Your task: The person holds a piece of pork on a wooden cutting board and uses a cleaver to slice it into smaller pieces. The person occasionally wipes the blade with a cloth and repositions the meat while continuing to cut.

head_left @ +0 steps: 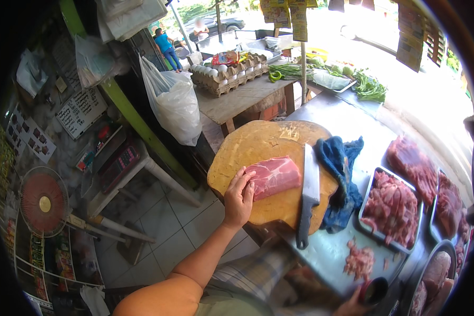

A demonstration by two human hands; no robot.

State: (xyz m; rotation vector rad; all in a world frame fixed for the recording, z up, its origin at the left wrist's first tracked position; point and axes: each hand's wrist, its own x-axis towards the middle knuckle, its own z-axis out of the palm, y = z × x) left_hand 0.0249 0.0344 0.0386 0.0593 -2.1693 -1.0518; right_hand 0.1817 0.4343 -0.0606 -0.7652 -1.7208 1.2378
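Observation:
A thick slab of raw pink meat lies on the round wooden chopping board. My left hand grips its left end, fingers over the top. Just right of the meat, a large knife with a black handle rests on the board, its handle reaching past the near edge. At the bottom right, my right hand is closed on a dark, round, cup-like thing; most of that hand is out of view. Small meat scraps sit on the metal table beyond it.
A crumpled blue cloth touches the board's right side. Farther right are a tray of cut meat, a large meat piece and a round pan. Egg trays stand on a wooden table behind; a white plastic bag hangs left.

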